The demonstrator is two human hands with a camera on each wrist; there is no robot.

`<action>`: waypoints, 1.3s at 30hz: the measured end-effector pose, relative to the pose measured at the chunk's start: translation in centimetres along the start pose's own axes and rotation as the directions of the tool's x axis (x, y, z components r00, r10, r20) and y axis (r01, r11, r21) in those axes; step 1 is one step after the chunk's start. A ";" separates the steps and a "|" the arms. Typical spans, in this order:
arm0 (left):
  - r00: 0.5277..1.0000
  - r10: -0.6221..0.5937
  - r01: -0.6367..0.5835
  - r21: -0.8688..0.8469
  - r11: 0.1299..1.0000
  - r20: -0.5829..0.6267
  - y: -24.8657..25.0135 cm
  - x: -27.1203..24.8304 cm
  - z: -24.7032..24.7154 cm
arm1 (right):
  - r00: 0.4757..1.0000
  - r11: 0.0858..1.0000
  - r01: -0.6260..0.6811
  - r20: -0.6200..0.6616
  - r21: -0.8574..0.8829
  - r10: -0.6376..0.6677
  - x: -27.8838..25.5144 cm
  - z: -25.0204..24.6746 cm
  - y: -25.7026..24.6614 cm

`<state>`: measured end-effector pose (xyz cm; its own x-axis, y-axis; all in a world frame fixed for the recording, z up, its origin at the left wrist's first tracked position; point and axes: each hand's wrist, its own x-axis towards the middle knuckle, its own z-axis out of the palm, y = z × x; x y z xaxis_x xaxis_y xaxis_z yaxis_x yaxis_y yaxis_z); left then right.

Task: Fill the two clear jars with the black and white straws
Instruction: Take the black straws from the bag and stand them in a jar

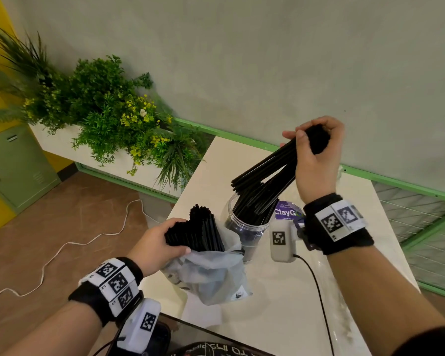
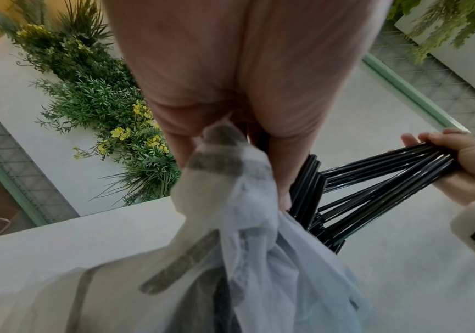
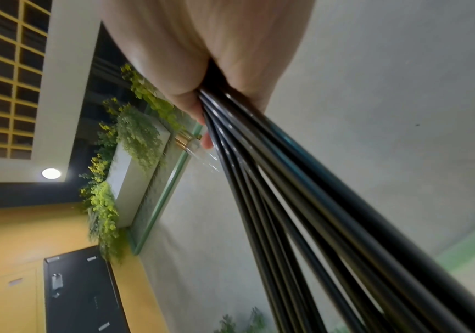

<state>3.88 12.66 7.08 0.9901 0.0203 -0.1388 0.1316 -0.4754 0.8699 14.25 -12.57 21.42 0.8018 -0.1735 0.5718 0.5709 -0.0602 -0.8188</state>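
My right hand (image 1: 309, 139) is raised above the white table (image 1: 280, 291) and grips the top of a fanned bundle of black straws (image 1: 265, 173). Their lower ends slant down into the mouth of a clear jar (image 1: 244, 227), which holds more black straws. My left hand (image 1: 162, 242) grips a second thick bundle of black straws (image 1: 198, 232) through the neck of a thin translucent plastic bag (image 1: 211, 276) beside the jar. The left wrist view shows the bag (image 2: 244, 225) and the right hand's straws (image 2: 387, 166). The right wrist view shows straws (image 3: 287, 202) running out of my fist. No white straws or second jar show.
A purple ClayGo label (image 1: 285, 211) stands just behind the jar. A black cable (image 1: 319, 291) crosses the table at the right. A planter of green plants (image 1: 108, 111) lies to the left beyond the table edge. A white cord (image 1: 62, 253) trails on the floor.
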 end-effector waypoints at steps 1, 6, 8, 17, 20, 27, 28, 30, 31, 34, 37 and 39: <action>1.000 -0.002 0.002 0.001 1.000 0.000 0.0 0.0 0.0 | 1.000 1.000 -0.007 -0.024 -0.013 0.006 -0.5 0.0 0.5; 1.000 0.003 -0.003 0.003 1.000 -0.004 -0.2 0.0 0.0 | 0.995 0.997 -0.027 -0.100 -0.075 0.019 -2.5 -0.5 2.3; 1.000 -0.004 0.004 0.005 1.000 -0.009 -0.3 0.0 0.0 | 0.993 0.996 -0.026 -0.119 -0.087 0.016 -2.8 -0.8 2.7; 1.000 -0.017 0.017 0.012 1.000 -0.004 -0.4 0.1 0.1 | 0.999 0.991 0.032 -0.038 -0.134 -0.037 -4.7 0.2 2.8; 1.000 -0.011 0.011 0.029 1.000 -0.003 -0.4 0.0 0.1 | 0.991 0.989 0.068 -0.104 -0.134 -0.083 -4.7 0.3 2.4; 1.000 -0.018 0.018 0.052 0.998 -0.009 -0.3 0.0 0.0 | 0.988 0.987 0.037 -0.140 -0.156 -0.059 -4.9 0.8 3.3; 1.000 -0.017 0.017 0.050 0.999 -0.006 -0.2 0.0 0.0 | 0.989 0.985 0.027 -0.142 -0.170 -0.051 -5.0 1.0 3.6; 1.000 -0.018 0.018 0.049 0.999 -0.004 -0.2 0.0 0.1 | 0.987 0.983 0.024 -0.151 -0.184 -0.052 -5.1 1.3 3.9; 1.000 -0.021 0.021 0.050 0.999 -0.004 -0.2 0.0 0.1 | 0.986 0.982 0.027 -0.158 -0.185 -0.056 -5.1 1.4 3.9; 1.000 -0.028 0.028 0.060 0.998 -0.005 -0.3 0.0 -0.1 | 0.983 0.981 0.051 -0.164 -0.188 -0.083 -5.1 1.5 3.7; 0.999 -0.037 0.037 0.060 0.998 0.000 -0.5 0.0 -0.2 | 0.984 0.980 0.053 -0.159 -0.193 -0.085 -5.3 1.5 3.9; 0.999 -0.039 0.039 0.058 0.998 0.004 -0.6 0.0 -0.2 | 0.985 0.983 0.026 -0.163 -0.183 -0.057 -5.3 2.0 4.2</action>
<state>3.84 13.15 6.68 0.9839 0.0351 -0.1750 0.1672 -0.5245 0.8348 12.71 -9.95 15.04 0.7286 -0.3280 0.6012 0.5499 -0.2432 -0.7991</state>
